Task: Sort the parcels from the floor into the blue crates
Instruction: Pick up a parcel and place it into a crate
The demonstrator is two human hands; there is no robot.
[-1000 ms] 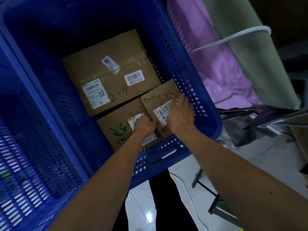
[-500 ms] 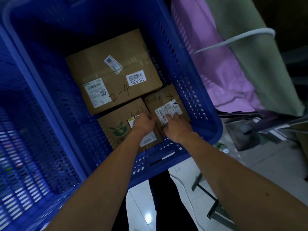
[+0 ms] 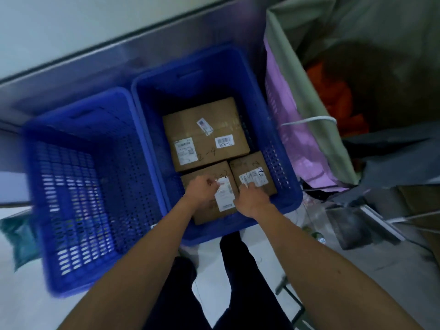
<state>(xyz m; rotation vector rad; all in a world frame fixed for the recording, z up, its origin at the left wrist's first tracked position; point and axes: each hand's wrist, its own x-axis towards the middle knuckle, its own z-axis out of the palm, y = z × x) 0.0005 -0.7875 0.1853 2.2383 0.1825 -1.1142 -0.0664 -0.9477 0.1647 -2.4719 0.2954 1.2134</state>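
Two blue perforated crates stand side by side against the wall. Inside the right crate (image 3: 293, 184) lie three cardboard parcels: a large one (image 3: 202, 125) marked "2-4" at the back, a medium one (image 3: 207, 216) at the front left, and a small one (image 3: 250, 166) at the front right. My left hand (image 3: 201, 191) hovers with curled fingers over the medium parcel's white label. With its fingers spread, my right hand (image 3: 252, 200) touches the near edge of the small parcel. The left crate (image 3: 71, 285) holds no parcels.
A purple sack (image 3: 290, 139) and a green cloth (image 3: 309, 67) press against the right crate. Orange items (image 3: 338, 98) and dark clutter lie further right. A teal bag (image 3: 19, 236) is on the floor at the left. My legs (image 3: 238, 270) stand just before the crates.
The view has pulled back and up, so both crates now show. The small parcel lies flat beside the medium one. My right hand has slid from its top to its near edge.
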